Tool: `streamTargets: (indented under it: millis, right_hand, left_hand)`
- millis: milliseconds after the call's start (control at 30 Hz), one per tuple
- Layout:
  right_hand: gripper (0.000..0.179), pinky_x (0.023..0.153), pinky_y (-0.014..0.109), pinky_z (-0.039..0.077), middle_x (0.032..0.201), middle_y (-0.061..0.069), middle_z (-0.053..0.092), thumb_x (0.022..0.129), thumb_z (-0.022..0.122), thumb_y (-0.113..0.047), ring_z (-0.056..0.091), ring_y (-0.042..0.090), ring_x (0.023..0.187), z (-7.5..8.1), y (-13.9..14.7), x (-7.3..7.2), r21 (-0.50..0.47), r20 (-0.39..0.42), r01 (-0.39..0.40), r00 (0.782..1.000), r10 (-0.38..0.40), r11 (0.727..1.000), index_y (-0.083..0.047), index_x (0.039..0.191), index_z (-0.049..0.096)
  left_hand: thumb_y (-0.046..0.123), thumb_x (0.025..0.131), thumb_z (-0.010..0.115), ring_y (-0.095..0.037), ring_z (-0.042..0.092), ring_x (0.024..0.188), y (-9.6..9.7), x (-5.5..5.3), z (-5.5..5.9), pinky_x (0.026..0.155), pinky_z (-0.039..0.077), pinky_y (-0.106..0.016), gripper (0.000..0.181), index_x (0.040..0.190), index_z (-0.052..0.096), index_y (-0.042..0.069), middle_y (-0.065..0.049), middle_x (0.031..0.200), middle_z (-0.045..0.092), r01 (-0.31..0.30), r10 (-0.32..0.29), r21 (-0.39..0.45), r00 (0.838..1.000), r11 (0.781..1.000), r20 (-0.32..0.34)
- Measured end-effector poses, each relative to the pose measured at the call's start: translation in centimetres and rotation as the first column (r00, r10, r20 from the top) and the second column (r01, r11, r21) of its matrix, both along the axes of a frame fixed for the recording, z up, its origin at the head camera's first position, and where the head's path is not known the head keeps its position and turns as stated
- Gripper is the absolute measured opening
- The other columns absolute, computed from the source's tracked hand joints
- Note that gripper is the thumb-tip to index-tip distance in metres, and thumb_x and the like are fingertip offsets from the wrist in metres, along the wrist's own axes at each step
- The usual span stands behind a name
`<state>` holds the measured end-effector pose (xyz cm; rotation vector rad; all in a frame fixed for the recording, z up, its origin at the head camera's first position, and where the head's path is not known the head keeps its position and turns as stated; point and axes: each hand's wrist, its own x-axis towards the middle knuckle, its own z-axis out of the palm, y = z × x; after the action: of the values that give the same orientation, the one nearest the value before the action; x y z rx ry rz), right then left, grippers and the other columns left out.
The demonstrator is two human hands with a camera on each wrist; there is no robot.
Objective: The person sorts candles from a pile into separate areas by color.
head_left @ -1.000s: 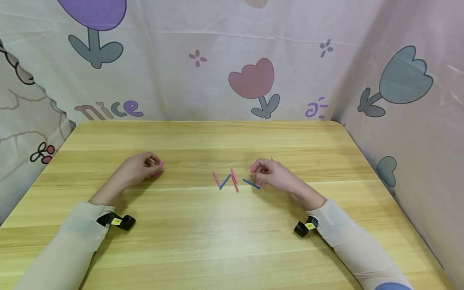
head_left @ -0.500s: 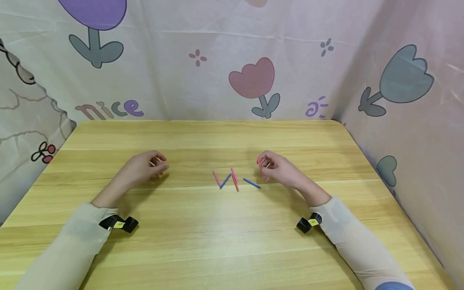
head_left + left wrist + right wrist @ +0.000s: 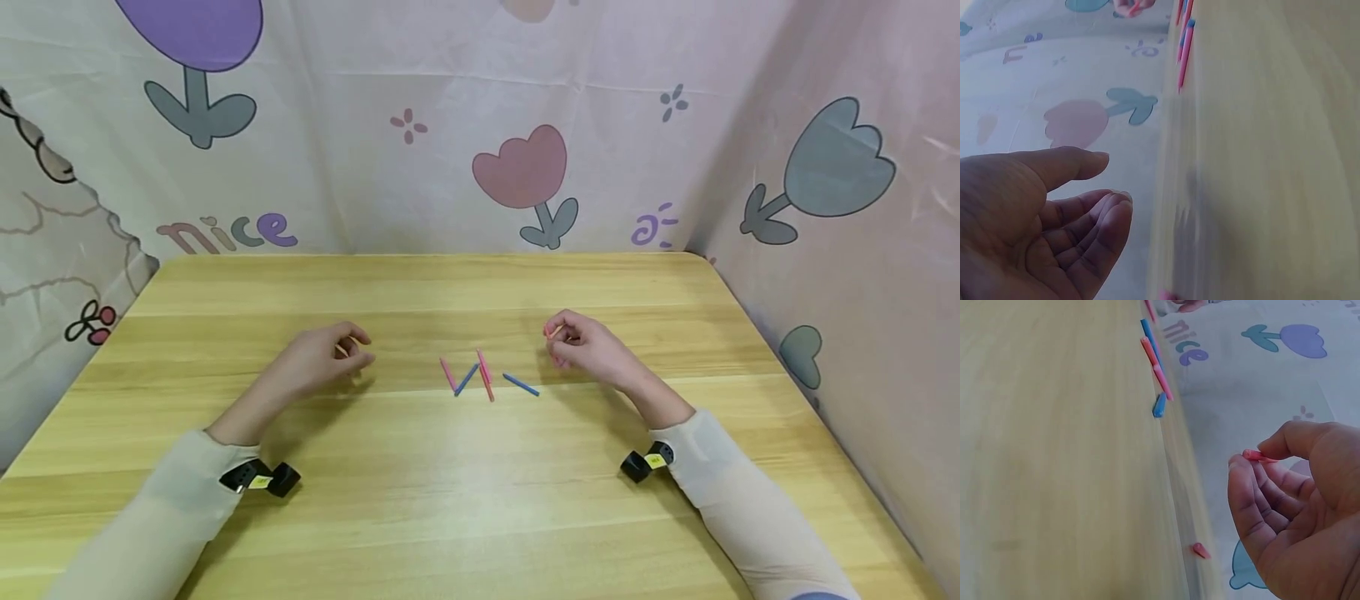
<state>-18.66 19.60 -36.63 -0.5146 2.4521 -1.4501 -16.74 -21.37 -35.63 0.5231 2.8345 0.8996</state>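
My left hand (image 3: pixel 326 358) hovers over the table, left of the sticks. In the left wrist view its thumb and fingers stand apart with nothing between them. My right hand (image 3: pixel 588 346) is raised on the right, pinching a short red-pink stick (image 3: pixel 1252 454) between thumb and fingertips. Between the hands lie a pink stick (image 3: pixel 447 375) and a blue stick (image 3: pixel 467 379) meeting in a V. Beside them a second pink stick (image 3: pixel 482 363) overlaps an orange-red stick (image 3: pixel 488 388). Another blue stick (image 3: pixel 521 384) lies slanted nearest my right hand.
Below my right hand a red stick (image 3: pixel 1200 550) lies on the wooden table (image 3: pixel 450 500). A pink tip (image 3: pixel 1168 295) shows at the bottom of the left wrist view. A patterned cloth (image 3: pixel 360 167) hangs behind the table and along its sides.
My left hand has moved right and no longer holds the pink stick seen earlier. My right hand has lifted its stick and moved right, away from the slanted blue stick.
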Motion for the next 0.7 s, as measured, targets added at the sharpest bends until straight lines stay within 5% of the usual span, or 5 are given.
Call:
streamTargets:
  millis: [700]
  right_hand:
    - [0.027, 0.067, 0.035, 0.055, 0.089, 0.018, 0.062, 0.092, 0.056, -0.002, 0.062, 0.023, 0.072, -0.5, 3.0, -0.3, 0.063, -0.013, 0.156, 0.988, -0.156, 0.986, 0.005, 0.118, 0.056]
  left_hand:
    - [0.025, 0.093, 0.067, -0.01, 0.058, 0.072, 6.1, -0.6, -0.6, 0.066, 0.046, -0.03, 0.029, 0.112, 0.065, 0.003, 0.003, 0.085, 0.064, 0.13, -0.13, 0.016, 0.991, 0.991, 0.015]
